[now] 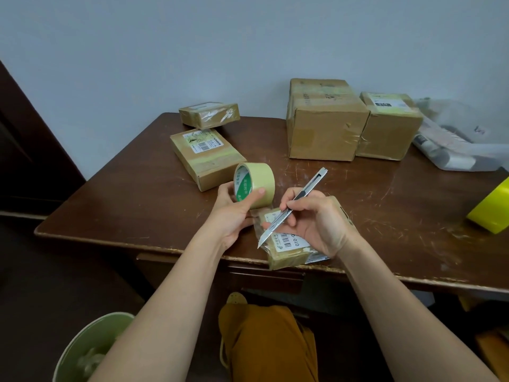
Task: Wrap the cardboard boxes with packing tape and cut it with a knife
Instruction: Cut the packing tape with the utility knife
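Knife (292, 208) between right fingers (289, 220)

bare tabletop (385, 205) at right, large boxes (325, 119) blocking the rear

Brown table (137, 205), scratched top. Clear plastic bag (457, 144) on far right of table. Yellow thing (493, 213) at right edge. Green bin (91, 346) on floor, bottom left.

Head-worn camera looks forward and down (wide-angle), close over the table (137, 205).
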Demonstrator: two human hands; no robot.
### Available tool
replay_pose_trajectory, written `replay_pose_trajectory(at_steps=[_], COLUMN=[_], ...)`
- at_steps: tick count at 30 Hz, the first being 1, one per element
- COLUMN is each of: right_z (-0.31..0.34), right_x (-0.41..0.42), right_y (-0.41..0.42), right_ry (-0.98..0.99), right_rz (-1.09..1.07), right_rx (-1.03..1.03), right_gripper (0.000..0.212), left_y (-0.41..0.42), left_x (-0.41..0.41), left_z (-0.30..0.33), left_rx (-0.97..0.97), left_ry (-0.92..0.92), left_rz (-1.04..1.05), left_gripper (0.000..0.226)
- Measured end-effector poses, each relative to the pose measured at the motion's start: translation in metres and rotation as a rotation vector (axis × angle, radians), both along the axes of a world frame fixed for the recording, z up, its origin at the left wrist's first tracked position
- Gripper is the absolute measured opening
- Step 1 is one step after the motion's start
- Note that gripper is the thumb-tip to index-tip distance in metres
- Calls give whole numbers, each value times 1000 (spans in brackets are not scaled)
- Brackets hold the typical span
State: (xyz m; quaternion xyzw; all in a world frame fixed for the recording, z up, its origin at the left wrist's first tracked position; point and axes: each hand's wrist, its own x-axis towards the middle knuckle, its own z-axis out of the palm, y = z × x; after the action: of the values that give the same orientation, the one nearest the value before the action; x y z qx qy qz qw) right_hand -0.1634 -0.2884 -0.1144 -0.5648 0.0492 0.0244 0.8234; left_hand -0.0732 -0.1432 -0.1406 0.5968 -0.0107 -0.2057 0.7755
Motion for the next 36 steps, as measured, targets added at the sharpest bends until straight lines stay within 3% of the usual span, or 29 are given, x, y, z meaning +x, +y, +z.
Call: replay_pose_trajectory(at_steps=[5,9,13,17,23,30,36], right_z=[0,-4,-6,-6,-9,-12,-10], right_x=[0,0,0,-1,0,1,-2], right_y=[1,-1,-1,-1,0,2,5], right_ry=[-53,-165,-176,-175,-188,-201,-238], right_rz=[-45,-306,-474,-551,-510,-393,-373], right_rx=[79,212,224,203,-35,-352,-545], right_gripper=[22,36,14,17,11,29,28], left_y=[8,13,14,13,12,9,8], left_x=[-4,-1,-2,0,-1,-1,-1], left_z=[3,11,16,19,19,18,18], left_rx=[-97,-76,-13,22,18,-1,17], left_ry=[60,95,115,141,122,146,136], left_rz=[-37,-68,-60,-39,-41,-17,1], left_gripper=[58,47,55,48,42,51,53])
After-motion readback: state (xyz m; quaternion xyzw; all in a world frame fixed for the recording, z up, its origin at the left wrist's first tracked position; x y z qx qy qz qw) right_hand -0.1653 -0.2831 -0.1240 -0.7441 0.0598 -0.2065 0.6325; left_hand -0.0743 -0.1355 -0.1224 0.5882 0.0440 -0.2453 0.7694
